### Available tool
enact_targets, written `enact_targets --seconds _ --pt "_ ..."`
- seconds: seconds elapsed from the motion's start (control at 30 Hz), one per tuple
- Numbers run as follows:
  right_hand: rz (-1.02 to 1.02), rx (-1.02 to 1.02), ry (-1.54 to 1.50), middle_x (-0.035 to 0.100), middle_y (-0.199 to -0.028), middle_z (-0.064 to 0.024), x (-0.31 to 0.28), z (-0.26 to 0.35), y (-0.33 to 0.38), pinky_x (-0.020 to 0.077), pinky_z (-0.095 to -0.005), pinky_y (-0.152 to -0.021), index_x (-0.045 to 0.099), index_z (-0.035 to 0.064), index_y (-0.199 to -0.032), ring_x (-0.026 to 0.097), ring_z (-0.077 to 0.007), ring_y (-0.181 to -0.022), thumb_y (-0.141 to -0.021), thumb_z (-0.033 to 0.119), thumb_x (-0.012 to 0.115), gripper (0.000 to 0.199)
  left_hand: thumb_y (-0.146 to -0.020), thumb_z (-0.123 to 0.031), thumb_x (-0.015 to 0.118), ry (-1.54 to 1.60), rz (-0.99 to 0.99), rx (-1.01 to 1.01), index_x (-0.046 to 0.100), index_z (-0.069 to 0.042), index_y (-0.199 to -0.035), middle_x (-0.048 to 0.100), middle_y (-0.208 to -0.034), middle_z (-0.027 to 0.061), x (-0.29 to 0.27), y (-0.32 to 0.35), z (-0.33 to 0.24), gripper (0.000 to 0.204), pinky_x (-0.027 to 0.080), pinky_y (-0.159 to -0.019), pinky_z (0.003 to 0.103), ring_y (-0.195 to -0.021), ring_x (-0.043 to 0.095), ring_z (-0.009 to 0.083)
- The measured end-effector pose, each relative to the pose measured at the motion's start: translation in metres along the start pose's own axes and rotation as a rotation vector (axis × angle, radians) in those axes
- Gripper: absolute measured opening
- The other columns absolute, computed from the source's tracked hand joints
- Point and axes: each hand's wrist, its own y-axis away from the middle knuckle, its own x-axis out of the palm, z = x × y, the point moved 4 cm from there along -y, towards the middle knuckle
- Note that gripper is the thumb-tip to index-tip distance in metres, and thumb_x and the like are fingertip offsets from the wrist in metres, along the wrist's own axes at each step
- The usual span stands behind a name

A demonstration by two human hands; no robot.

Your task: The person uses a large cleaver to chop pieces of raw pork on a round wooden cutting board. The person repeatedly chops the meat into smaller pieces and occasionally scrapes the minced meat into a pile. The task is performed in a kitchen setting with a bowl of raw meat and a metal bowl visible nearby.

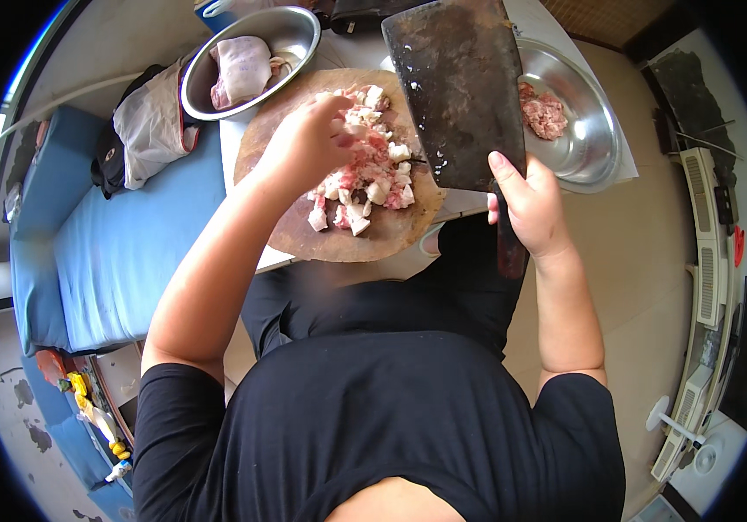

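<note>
A round wooden chopping board (304, 246) carries a pile of chopped raw meat (378, 170), with pink bits and white fatty chunks. Over the left side of that pile is my left hand (308, 143), its fingers loosely bent and apart, with nothing visible in them. My right hand (530, 204) grips the handle of a large dark cleaver (456, 96), thumb against the base of the blade. The broad blade is raised above the board's right edge, its flat side showing, small white scraps stuck to it. It hides part of the board and of the bowl behind.
At the back left, a steel bowl (301, 39) holds a slab of skin-on meat (243, 70). On the right, a larger steel basin (586, 143) contains minced meat (544, 113). A blue sofa (143, 248) with a bag (157, 126) on it stands left of the table.
</note>
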Motion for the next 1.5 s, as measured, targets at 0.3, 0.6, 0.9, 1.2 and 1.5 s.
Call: enact_targets --seconds 0.3,0.6,0.9,1.2,1.5 --pt "-0.014 -0.045 0.394 0.052 -0.06 -0.0071 -0.003 0.006 0.0 0.0423 -0.0297 -0.051 0.056 -0.0042 -0.093 0.048 -0.0141 -0.051 -0.088 0.019 0.058 0.023 -0.081 -0.022 0.066 0.109 -0.33 -0.047 0.062 -0.007 -0.109 0.064 -0.102 0.0124 -0.037 0.01 0.092 0.032 0.046 -0.085 0.033 -0.096 0.061 0.0246" --pt "0.127 -0.007 1.277 0.064 -0.081 -0.0174 0.083 0.049 -0.046 0.0503 -0.0387 -0.067 0.057 -0.0009 -0.1 0.063 -0.0309 -0.075 -0.091 0.03 0.048 0.033 -0.09 -0.026 0.051 0.035 -0.507 -0.431 0.049 -0.003 -0.121 0.056 -0.114 0.0213 0.001 0.047 0.18 0.039 0.042 -0.09 0.042 -0.104 0.054 0.0371" --pt "0.206 -0.146 0.984 0.059 -0.071 -0.0132 0.105 0.096 -0.061 0.0453 -0.0345 -0.061 0.058 0.0002 -0.098 0.057 -0.0237 -0.065 -0.089 0.034 0.05 0.036 -0.091 -0.027 0.045 0.064 -0.534 -0.469 0.05 -0.003 -0.117 0.059 -0.109 0.0203 -0.002 0.059 0.171 0.035 0.043 -0.089 0.043 -0.102 0.056 0.037" --pt "0.243 -0.019 1.236 0.064 -0.085 -0.0229 0.112 0.078 -0.071 0.0482 -0.0417 -0.075 0.059 -0.0009 -0.102 0.062 -0.0373 -0.085 -0.089 0.037 0.049 0.041 -0.091 -0.028 0.044 0.034 -0.495 -0.486 0.049 -0.003 -0.119 0.057 -0.115 0.0206 0.002 0.054 0.176 0.037 0.042 -0.091 0.044 -0.106 0.054 0.0358" --pt "0.252 -0.118 1.285 0.054 -0.059 -0.0039 0.094 0.04 -0.077 0.0444 -0.0286 -0.05 0.058 0.0022 -0.105 0.052 -0.0119 -0.047 -0.089 0.034 0.052 0.036 -0.091 -0.028 0.044 0.035 -0.49 -0.491 0.049 -0.003 -0.119 0.057 -0.114 0.0203 -0.001 0.05 0.166 0.038 0.042 -0.091 0.044 -0.106 0.054 0.0364"
